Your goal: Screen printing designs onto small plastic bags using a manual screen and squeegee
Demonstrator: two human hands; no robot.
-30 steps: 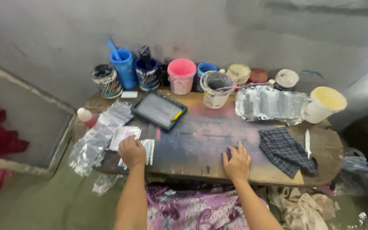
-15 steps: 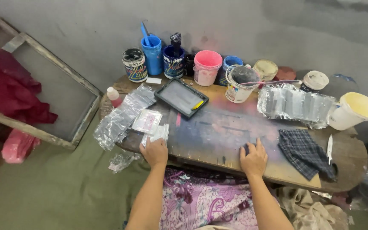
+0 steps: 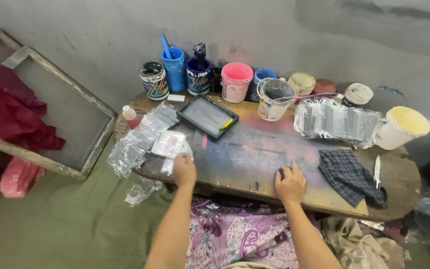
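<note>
Low wooden table [image 3: 324, 199] stained with paint, left hand [image 3: 184, 171] resting on clear plastic packets [image 3: 170, 147] at its near edge, right hand [image 3: 289, 183] flat on the tabletop, small framed screen [image 3: 207, 115] behind, paint pots [image 3: 237, 82] along the wall, checked cloth [image 3: 347, 174] to the right

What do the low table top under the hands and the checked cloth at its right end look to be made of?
Low table top: apparently wooden board, matt and worn, with bare tan edges and stains of blue, pink and dark paint.
Checked cloth: soft woven fabric, probably cotton, dark blue-grey plaid, lying crumpled in folds.
</note>
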